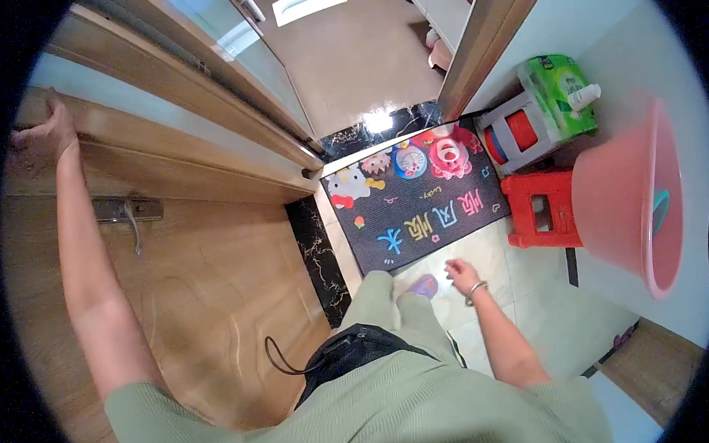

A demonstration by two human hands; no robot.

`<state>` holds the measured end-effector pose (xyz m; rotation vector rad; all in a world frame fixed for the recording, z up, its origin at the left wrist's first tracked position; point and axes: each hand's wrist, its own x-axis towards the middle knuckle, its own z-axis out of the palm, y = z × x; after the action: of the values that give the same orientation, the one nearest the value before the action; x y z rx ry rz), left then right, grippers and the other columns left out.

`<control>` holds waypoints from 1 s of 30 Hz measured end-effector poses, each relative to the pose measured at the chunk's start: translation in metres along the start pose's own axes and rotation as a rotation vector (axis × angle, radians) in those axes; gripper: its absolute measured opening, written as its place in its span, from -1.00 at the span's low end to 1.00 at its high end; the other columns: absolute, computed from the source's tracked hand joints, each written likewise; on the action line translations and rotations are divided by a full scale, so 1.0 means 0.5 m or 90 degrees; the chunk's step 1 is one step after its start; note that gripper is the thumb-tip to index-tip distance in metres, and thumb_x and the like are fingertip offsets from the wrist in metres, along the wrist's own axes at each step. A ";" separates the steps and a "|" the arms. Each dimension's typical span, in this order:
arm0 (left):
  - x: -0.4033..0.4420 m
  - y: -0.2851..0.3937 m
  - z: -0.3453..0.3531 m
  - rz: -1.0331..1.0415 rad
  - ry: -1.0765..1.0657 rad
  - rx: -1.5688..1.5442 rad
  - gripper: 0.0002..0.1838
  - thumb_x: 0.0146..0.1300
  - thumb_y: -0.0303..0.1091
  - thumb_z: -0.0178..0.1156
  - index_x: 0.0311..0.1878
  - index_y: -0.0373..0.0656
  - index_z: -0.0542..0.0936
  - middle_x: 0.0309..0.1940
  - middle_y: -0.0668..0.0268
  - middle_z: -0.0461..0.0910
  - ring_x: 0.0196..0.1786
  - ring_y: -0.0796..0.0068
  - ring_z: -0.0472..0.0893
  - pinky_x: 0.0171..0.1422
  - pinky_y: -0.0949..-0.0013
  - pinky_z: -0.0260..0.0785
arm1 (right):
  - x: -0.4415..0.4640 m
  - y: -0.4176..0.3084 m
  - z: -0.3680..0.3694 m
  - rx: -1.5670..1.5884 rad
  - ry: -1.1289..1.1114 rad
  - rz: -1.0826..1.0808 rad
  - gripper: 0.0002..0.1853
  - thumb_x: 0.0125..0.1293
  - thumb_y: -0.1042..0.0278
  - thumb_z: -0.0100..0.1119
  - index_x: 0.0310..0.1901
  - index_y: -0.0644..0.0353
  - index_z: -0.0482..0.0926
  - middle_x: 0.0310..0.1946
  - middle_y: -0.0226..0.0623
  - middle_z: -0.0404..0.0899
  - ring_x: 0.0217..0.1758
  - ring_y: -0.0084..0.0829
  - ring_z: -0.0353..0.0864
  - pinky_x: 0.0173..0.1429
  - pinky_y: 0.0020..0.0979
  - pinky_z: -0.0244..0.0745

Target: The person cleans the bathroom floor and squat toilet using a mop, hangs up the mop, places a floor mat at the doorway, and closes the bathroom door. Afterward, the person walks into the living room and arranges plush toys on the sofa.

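My left hand (46, 139) is stretched out to the far left, against the wooden door edge (112, 127). Its thumb points up, apart from the fingers, which are partly lost in the dark rim of the view. Below that arm are the metal door handle (132, 214) and the carved wooden door panel (212, 271). My right hand (463, 277) hangs over the pale tiled floor with loosely bent fingers and nothing visible in it. A bracelet (475, 292) circles that wrist. One purple slipper (424, 286) shows beneath me, beside the dark doormat (370, 222) with cartoon figures.
A doorway with a black marble threshold (349, 143) leads to a room with a squat toilet (308, 3). On the right, a pink basin (617, 192) leans by a red stool (538, 208). A green package (554, 92) lies on a grey-white stool (502, 121).
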<state>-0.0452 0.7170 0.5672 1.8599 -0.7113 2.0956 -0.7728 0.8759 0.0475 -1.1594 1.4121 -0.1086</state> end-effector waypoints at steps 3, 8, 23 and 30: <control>-0.019 -0.012 0.010 -0.024 -0.001 -0.021 0.21 -0.29 0.35 0.33 0.21 -0.50 0.12 0.09 -0.19 0.32 0.11 -0.12 0.38 0.14 -0.13 0.17 | -0.070 0.012 0.051 -0.212 -0.063 -0.004 -0.68 0.25 0.17 0.06 -0.08 0.19 0.55 -0.38 -0.25 0.63 -0.33 -0.49 0.62 -0.24 -0.42 0.51; -0.037 -0.015 0.020 -0.050 0.004 -0.071 0.20 -0.28 0.35 0.31 0.23 -0.45 0.11 0.14 -0.16 0.27 0.17 -0.12 0.31 0.17 -0.21 0.06 | -0.142 0.121 0.057 -0.261 -0.091 0.076 -0.70 0.19 0.23 0.11 -0.11 0.23 0.55 -0.34 -0.22 0.63 -0.38 -0.45 0.64 -0.23 -0.41 0.53; -0.071 -0.091 -0.007 -0.098 -0.009 -0.110 0.13 -0.26 0.31 0.31 0.26 -0.33 0.15 0.24 -0.08 0.20 0.28 -0.09 0.20 0.20 -0.43 -0.20 | -0.090 0.100 0.110 -0.037 0.041 0.125 -0.70 0.21 0.27 0.09 -0.07 0.24 0.53 -0.38 -0.23 0.62 -0.37 -0.46 0.62 -0.28 -0.42 0.51; -0.123 -0.178 -0.176 -0.113 0.009 -0.083 0.08 -0.26 0.25 0.37 0.21 -0.35 0.19 0.13 -0.08 0.32 0.17 -0.08 0.31 0.12 -0.38 -0.07 | -0.126 0.227 0.094 -0.170 0.042 -0.009 -0.69 0.24 0.24 0.09 -0.06 0.24 0.53 -0.37 -0.24 0.62 -0.36 -0.45 0.62 -0.20 -0.44 0.51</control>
<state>-0.0673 0.8455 0.5181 1.7669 -0.6374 1.9044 -0.8143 1.0004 0.0037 -1.3964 1.5085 0.0339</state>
